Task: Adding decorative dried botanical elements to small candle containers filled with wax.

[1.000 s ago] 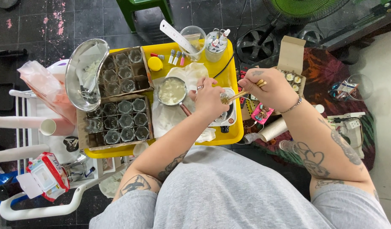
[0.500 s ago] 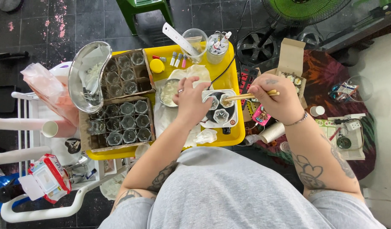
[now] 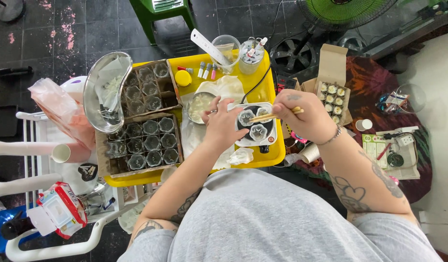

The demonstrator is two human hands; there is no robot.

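Note:
My left hand reaches over a yellow tray, its fingertips on a small glass jar. That jar stands on a white hot plate with a black top, beside another jar. My right hand is closed on a pair of thin wooden sticks, which lie level across the jars. Just left of my left hand is a metal pot of pale wax.
Two cardboard trays of empty glass jars and a metal kidney-shaped bowl fill the tray's left side. An open carton of filled jars sits to the right. A clear cup, a ruler, a green fan and a white chair surround the tray.
My right hand has come down and nearer with the sticks, from above the tray's right edge to the hot plate. My left hand has slid slightly left onto the jar.

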